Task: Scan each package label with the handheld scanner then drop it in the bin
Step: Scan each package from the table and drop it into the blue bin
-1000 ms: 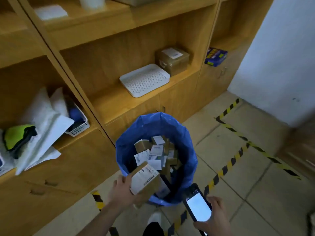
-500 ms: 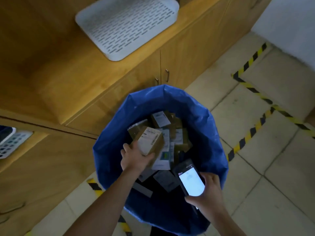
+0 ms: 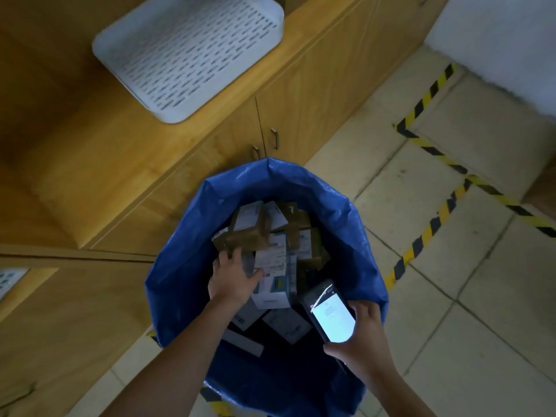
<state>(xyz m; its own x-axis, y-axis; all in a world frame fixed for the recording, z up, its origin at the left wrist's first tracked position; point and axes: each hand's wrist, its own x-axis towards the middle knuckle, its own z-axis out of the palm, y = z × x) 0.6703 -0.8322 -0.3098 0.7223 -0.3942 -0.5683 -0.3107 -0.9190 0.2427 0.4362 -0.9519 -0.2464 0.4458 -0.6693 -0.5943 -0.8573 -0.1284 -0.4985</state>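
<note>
Two hands: left (image 3: 231, 281) touches package (image 3: 244, 236), right (image 3: 362, 341) grips scanner (image 3: 331, 322).

The left forearm is extended from the 7 o'clock edge toward 1 o'clock. The left hand (image 3: 233, 279) is held palm down, its fingers (image 3: 225, 261) stretched loosely forward and the thumb spread toward 3 o'clock. The right forearm is brought in from 5 o'clock toward 11 o'clock. The right hand (image 3: 359, 335) is curled round a scanner (image 3: 331, 319), which is gripped from its 3 o'clock side.
</note>
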